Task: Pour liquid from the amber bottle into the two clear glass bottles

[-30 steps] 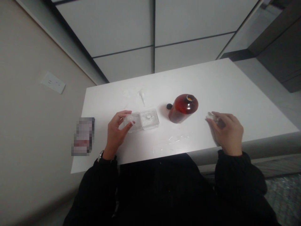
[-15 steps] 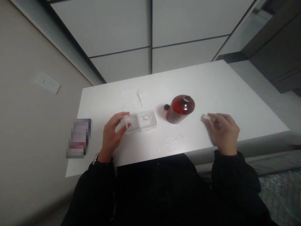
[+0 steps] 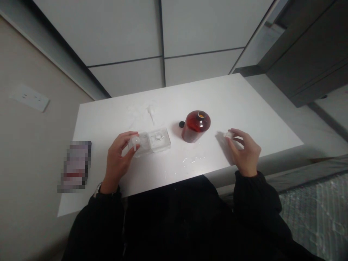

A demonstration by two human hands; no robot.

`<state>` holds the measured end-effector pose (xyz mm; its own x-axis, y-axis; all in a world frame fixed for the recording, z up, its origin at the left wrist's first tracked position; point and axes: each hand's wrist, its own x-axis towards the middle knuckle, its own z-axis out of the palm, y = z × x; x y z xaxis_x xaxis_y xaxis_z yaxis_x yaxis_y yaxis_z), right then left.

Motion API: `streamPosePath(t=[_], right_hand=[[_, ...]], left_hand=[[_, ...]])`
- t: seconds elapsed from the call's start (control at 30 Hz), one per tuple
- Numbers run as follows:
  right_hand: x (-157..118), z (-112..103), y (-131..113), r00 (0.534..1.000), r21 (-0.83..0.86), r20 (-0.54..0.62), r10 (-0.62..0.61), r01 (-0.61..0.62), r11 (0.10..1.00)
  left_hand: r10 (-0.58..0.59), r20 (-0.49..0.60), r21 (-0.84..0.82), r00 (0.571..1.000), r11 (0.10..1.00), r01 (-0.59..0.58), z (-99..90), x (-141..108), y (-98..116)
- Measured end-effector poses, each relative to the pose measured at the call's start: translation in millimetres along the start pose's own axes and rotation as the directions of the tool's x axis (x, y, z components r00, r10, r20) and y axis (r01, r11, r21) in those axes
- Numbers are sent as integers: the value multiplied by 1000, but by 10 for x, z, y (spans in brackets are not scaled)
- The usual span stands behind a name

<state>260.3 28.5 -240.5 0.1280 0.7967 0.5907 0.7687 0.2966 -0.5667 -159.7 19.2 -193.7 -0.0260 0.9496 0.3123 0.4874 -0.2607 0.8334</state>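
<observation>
My left hand [image 3: 119, 154] is closed at the left end of a clear plastic box [image 3: 160, 142], with a small translucent round-topped piece [image 3: 135, 140] between thumb and fingers. The box has two parts, and a round, ring-like cap sits on its right part. At the right, my right hand [image 3: 246, 150] pinches a small whitish piece [image 3: 228, 134] just above the table; its kind is unclear. An amber bottle [image 3: 195, 127] with an uncapped mouth stands between the hands. Beside its base lies a small black cap [image 3: 182, 124].
Behind the box, a small white piece with a thin stem [image 3: 151, 114] lies on the white table [image 3: 223, 98]. Wet streaks [image 3: 190, 159] mark the surface near the front edge. A blurred-out flat object [image 3: 75, 165] lies at the left. A wall and cabinet panels border the table.
The whole view has shifted, so everything sits farther left. My right hand has lifted its whitish piece slightly and its fingers show more. My left hand keeps its grip by the box.
</observation>
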Motion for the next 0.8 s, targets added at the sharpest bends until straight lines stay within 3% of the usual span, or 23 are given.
streamPosePath(t=[0.17,0.3,0.43,0.53,0.63,0.7,0.8], right_hand=[[-68,-19,-455,995,77,1,-100,100,992],[-155,40,-901,965,225,134,-227,193,955],[-281,225,-1313,857,449,298,-421,264,854],[-397,421,-1537,725,521,346,-596,380,764],[-497,597,-1655,601,500,398,-693,491,713],[-534,666,-1672,566,479,420,-709,525,703],[-532,674,-1613,580,471,422,-697,517,715]], left_hand=[[3,1,-15,1000,1000,-3,8,-9,-13],[-1,1,4,1000,1000,1,11,-9,12],[11,9,26,1000,1000,-11,11,-3,18],[23,11,29,1000,999,-23,10,-3,3],[25,11,23,1000,999,-25,9,-3,-14],[31,13,22,999,999,-32,9,-1,-22],[42,17,26,999,999,-43,10,2,-23]])
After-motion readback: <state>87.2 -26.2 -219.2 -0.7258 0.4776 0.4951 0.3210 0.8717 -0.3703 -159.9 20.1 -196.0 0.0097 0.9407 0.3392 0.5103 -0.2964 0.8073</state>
